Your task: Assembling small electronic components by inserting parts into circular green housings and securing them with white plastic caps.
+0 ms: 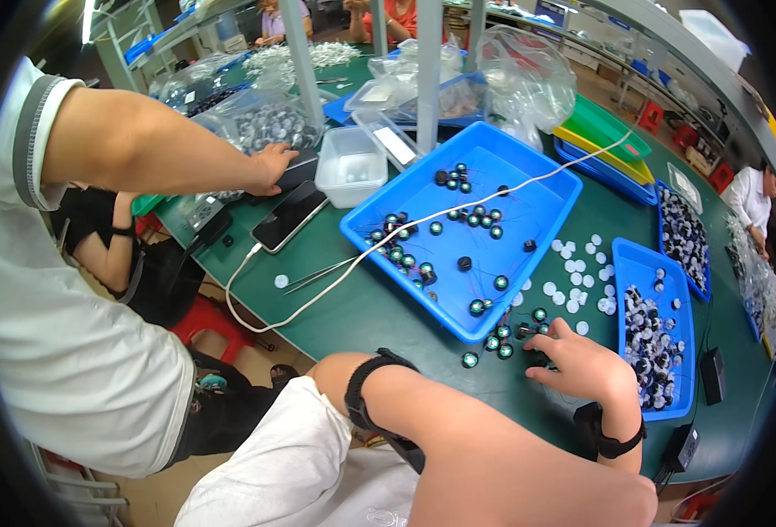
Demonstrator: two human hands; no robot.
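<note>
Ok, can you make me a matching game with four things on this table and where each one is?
Things:
1. phone
2. clear plastic tub
3. white discs
4. tweezers

Places:
A. scattered on the green table between the two blue trays
B. beside a co-worker's hand, behind the big blue tray
C. at the table's left edge, with a white cable plugged in
D. lying flat, just left of the big blue tray

Pairs: 1-C, 2-B, 3-A, 4-D
</note>
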